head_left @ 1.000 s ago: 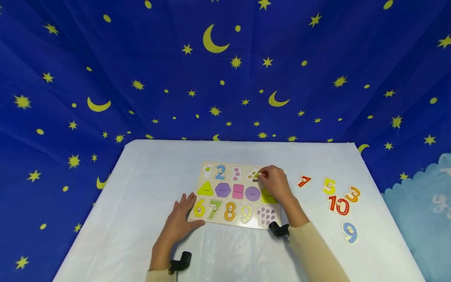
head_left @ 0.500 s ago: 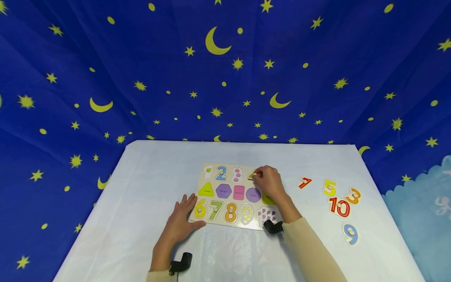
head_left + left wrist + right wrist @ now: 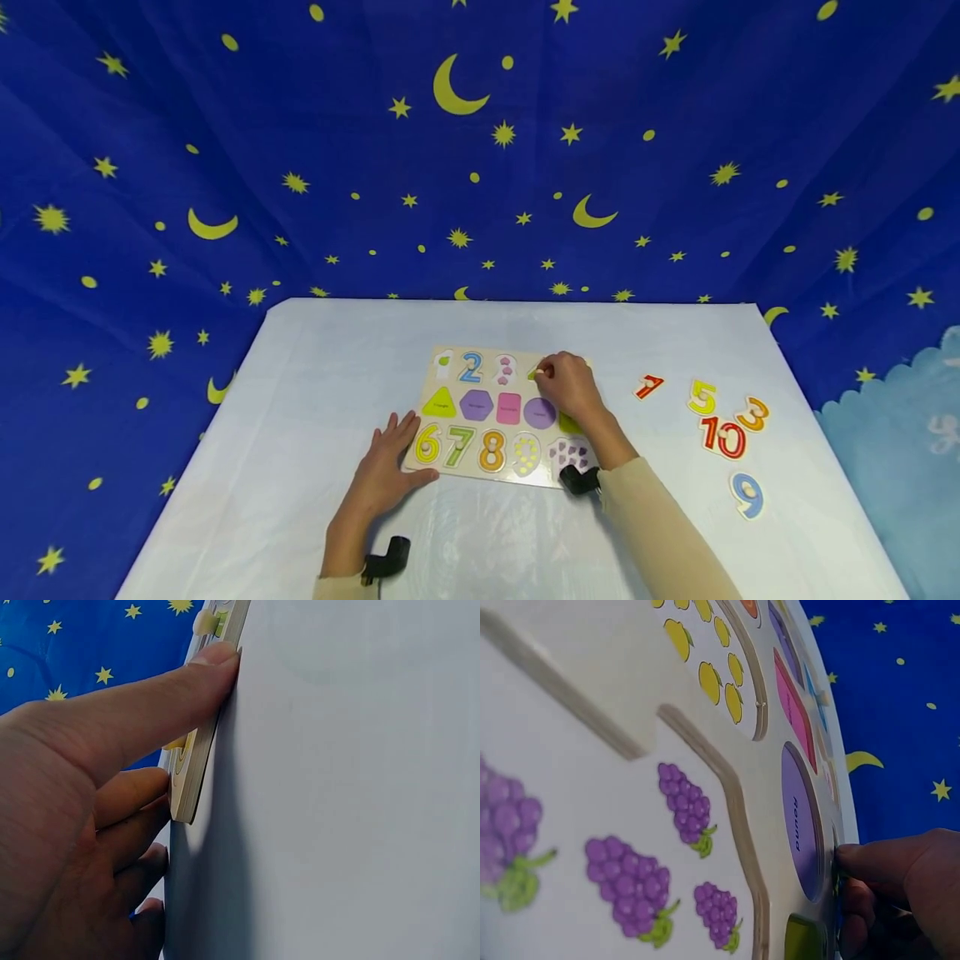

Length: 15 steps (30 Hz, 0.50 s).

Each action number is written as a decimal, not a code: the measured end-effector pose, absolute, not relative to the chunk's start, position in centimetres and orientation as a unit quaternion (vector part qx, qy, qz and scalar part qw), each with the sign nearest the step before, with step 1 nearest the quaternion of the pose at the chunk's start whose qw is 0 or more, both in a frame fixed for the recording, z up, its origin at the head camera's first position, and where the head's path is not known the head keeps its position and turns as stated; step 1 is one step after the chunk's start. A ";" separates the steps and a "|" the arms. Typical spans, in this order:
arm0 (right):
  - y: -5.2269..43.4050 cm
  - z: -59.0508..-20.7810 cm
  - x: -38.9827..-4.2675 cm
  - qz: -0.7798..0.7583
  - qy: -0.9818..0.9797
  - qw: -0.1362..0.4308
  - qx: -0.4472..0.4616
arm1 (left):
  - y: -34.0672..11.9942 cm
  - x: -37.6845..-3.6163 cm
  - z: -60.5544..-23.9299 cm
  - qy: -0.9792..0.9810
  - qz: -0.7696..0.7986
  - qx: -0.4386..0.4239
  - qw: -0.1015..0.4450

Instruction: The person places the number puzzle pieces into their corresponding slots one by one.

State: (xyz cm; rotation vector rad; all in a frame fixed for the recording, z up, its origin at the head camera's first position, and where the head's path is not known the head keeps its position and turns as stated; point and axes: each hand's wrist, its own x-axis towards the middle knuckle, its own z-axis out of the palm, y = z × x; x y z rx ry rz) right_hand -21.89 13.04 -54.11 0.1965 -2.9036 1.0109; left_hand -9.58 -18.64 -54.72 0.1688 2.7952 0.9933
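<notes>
Green number piece (image 3: 535,374) is being seated in the puzzle board (image 3: 450,417)'s top row, pinched by the right hand (image 3: 570,390); left hand (image 3: 386,471), fingers flat, is bracing the board. Next, probably pressing it flush.

The puzzle board (image 3: 501,414) is occupying the table (image 3: 300,392) centre. The left hand (image 3: 386,471) is blocking its near-left corner; the right hand (image 3: 572,390) and forearm are covering its right end. Loose number pieces (image 3: 720,425) are cluttering the right side. Left, far and near-centre cloth areas are lying open for passage.
</notes>
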 end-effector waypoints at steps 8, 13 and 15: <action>13.2 -53.7 -21.6 0.331 -0.942 0.022 0.050 | -18.6 -9.5 -54.8 0.938 0.333 0.058 0.082; 13.6 -53.5 -21.4 0.331 -0.942 0.032 0.045 | -18.7 -9.5 -54.8 0.937 0.336 0.057 0.082; 13.9 -53.5 -21.3 0.333 -0.941 0.034 0.046 | -18.8 -9.5 -54.8 0.937 0.333 0.060 0.080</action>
